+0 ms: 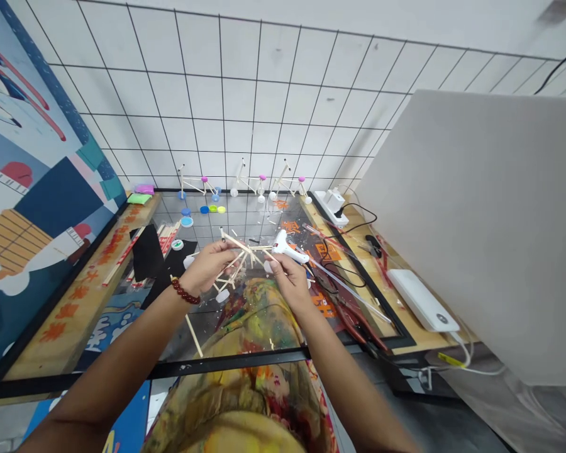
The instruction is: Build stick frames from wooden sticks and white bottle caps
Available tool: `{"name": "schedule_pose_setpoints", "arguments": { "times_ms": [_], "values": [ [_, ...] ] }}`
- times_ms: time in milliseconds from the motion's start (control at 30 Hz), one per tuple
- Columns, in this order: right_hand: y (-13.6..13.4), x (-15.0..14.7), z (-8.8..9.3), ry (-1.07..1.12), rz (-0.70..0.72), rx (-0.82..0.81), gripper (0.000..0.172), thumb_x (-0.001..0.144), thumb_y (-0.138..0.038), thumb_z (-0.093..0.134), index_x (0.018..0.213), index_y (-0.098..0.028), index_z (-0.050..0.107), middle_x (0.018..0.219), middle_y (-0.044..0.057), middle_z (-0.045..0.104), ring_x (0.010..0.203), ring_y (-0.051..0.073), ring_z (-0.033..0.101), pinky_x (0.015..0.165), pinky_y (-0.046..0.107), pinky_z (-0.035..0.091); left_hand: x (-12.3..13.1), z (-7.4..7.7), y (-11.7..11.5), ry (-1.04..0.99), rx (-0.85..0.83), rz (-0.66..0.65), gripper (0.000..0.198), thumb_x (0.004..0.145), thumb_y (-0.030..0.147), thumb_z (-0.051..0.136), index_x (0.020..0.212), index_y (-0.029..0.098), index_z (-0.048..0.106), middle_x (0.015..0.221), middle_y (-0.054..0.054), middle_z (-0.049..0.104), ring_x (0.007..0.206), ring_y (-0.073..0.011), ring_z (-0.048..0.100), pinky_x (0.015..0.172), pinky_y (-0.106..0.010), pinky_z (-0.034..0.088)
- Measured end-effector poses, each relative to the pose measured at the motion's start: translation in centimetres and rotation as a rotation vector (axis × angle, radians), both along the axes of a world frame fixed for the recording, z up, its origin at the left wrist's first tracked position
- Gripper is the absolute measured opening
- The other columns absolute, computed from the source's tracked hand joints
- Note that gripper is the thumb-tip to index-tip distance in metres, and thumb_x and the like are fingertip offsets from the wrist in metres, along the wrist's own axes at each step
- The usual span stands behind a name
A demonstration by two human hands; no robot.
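In the centre of the frame, the left hand has its fingers bent closely around a pale structure of thin wooden sticks. Just right of it, the right hand is partly curled, thumb and fingertips together near a stick end; whether they pinch it, I cannot tell. A white plastic glue gun is just beside these fingers, so on this side the room is narrow. Below, both forearms pass over the black front edge of the dark glossy tabletop. At lower right, red-handled pliers lie near this edge. To the left of the hands, a black flat sheet takes space. Toward the upper centre, between hands and back edge, small round coloured caps lie, and three stick models stand before the white tiled wall. A large pale panel limits the right side.
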State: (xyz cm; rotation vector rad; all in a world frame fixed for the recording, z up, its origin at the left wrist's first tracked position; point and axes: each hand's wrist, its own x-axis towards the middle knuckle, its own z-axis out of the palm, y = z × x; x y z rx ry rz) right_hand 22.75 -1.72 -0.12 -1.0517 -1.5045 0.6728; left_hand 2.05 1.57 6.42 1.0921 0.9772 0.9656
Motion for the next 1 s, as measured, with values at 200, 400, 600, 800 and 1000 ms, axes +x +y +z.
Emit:
{"name": "schedule_pose_setpoints", "arguments": {
  "times_ms": [200,400,600,800,1000],
  "values": [
    [0.7,-0.4,-0.6,0.498,0.122,-0.469,0.045,0.079,-0.066,0.065,0.093,-0.022,0.065,0.08,0.002,0.071,0.051,0.017,0.062,0.049,0.03,0.048,-0.5,2.0,3.4,-0.027,-0.025,-0.066,0.023,0.062,0.019,0.078,0.085,0.016,0.075,0.089,-0.008,0.068,0.065,-0.012,0.06,0.048,-0.021,0.042],
    [1.1,0.1,-0.4,0.653,0.108,-0.637,0.048,0.07,-0.062,0.074,0.095,-0.022,0.064,0.076,0.002,0.073,0.053,0.018,0.065,0.049,0.029,0.047,-0.8,2.1,8.9,0.64,0.158,-0.07,0.018,0.068,0.021,0.068,0.084,0.017,0.074,0.067,-0.004,0.067,0.045,-0.0114,0.051,0.045,-0.024,0.039],
    [1.2,0.1,-1.0,0.581,0.082,-0.655,0.038,0.074,-0.058,0.07,0.084,-0.021,0.064,0.065,0.001,0.069,0.053,0.018,0.063,0.047,0.026,0.036,-0.3,2.0,12.8,0.987,0.167,-0.259,0.019,0.063,0.014,0.064,0.078,0.018,0.074,0.069,-0.004,0.073,0.047,-0.017,0.062,0.052,-0.027,0.046],
    [1.0,0.0,-1.4,0.555,0.086,-0.648,0.036,0.074,-0.056,0.073,0.081,-0.022,0.066,0.08,0.002,0.071,0.063,0.016,0.06,0.055,0.028,0.047,0.5,1.0,13.9,1.151,0.215,-0.265,0.031,0.064,0.01,0.061,0.091,0.017,0.076,0.075,-0.006,0.075,0.062,-0.021,0.068,0.064,-0.028,0.051],
    [0.7,0.2,-1.5,0.415,0.061,-0.646,0.035,0.079,-0.055,0.069,0.084,-0.021,0.069,0.077,0.001,0.068,0.067,0.015,0.057,0.062,0.027,0.047,1.7,-0.1,11.8,1.236,0.339,-0.255,0.037,0.068,0.008,0.059,0.1,0.015,0.077,0.094,-0.012,0.077,0.093,-0.0269,0.069,0.081,-0.03,0.051]
  ]
}}
